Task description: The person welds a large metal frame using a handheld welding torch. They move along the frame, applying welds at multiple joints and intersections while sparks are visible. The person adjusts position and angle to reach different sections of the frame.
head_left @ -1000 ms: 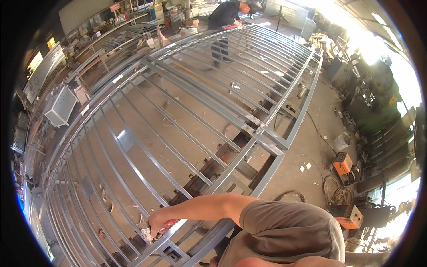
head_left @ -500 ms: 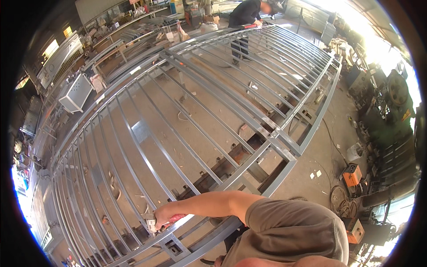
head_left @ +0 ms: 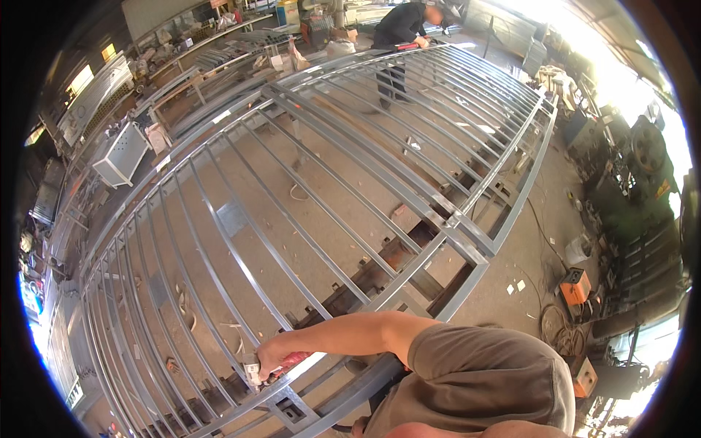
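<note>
Red power tool hadn't really budged, so probably still the same spot

Right hand had fingers clamped round it at the metal frame's near edge; left hand mostly hidden, couldn't tell.

Bare forearm stretched leftward

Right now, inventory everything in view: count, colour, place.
large barred metal framework: 1, silver-grey, across centre
handheld power tool: 1, red and grey, at framework's near edge
boxy machines: 2, orange and black, right floor
coiled cable: 1, dark, beside machines
round bucket: 1, whitish, right floor
box-shaped cabinet on legs: 1, white, left
co-worker: 1, dark clothing, far end
background clutter: uncountable, mixed, far side and edges
short fabric sleeve: 1, brown, lower right
right hand: 1, bare, gripping tool
</note>
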Motion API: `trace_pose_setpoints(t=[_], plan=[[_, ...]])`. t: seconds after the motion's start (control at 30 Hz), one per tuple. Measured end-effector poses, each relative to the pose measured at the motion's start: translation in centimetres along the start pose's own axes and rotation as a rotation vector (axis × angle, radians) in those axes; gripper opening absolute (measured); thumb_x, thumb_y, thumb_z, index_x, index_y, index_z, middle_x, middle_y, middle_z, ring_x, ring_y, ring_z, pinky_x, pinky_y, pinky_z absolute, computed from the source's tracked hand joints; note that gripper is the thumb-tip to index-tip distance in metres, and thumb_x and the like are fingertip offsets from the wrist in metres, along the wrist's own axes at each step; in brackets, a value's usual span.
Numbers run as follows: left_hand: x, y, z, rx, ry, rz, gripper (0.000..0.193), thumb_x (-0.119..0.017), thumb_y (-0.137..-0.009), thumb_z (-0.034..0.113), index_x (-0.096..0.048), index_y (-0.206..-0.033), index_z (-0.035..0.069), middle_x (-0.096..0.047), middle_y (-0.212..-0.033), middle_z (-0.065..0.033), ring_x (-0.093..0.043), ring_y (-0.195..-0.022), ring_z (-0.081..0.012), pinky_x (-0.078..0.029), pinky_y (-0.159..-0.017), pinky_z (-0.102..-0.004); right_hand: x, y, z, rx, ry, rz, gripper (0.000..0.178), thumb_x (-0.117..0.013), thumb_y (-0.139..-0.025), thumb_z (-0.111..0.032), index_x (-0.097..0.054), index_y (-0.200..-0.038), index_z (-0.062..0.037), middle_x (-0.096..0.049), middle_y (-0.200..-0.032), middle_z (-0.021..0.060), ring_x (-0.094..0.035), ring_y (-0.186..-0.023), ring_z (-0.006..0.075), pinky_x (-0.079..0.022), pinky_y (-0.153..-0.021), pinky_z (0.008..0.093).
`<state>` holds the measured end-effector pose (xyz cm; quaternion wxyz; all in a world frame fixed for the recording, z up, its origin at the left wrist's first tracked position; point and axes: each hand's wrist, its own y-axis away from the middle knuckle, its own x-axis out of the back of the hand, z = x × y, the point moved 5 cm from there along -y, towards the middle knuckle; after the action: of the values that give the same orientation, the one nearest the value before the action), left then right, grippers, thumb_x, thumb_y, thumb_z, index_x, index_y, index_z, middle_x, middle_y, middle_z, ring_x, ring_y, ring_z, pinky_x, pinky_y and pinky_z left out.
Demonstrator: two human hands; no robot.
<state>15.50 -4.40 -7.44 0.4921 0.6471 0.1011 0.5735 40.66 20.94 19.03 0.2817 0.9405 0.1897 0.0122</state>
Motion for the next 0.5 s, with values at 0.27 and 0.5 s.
trace_pose_setpoints(t=[0.27,0.5], plan=[[0.6,-1.6,0.6,0.003,0.009,-0.002,0.042,-0.068,-0.086,0.046,-0.08,-0.104,0.01,-0.077,-0.101,-0.0178,-0.074,-0.099,-0.0383,-0.057,-0.088,-0.0505,0.3,0.4,-0.6,0.003,0.033,-0.015,0.029,-0.083,-0.087,-0.021,-0.076,-0.112,-0.0065,-0.072,-0.094,0.0089,-0.068,-0.075,0.0227,-0.06,-0.058,0.0407],[0.3,-1.7,0.7,-0.001,0.008,-0.007,0.042,-0.068,-0.086,0.047,-0.08,-0.103,0.01,-0.077,-0.1,-0.0177,-0.074,-0.097,-0.0384,-0.057,-0.087,-0.0507,0.4,-0.1,-0.5,-0.017,0.067,-0.017,0.03,-0.083,-0.087,-0.027,-0.078,-0.108,-0.0068,-0.073,-0.086,0.0081,-0.068,-0.072,0.0221,-0.06,-0.059,0.0394]])
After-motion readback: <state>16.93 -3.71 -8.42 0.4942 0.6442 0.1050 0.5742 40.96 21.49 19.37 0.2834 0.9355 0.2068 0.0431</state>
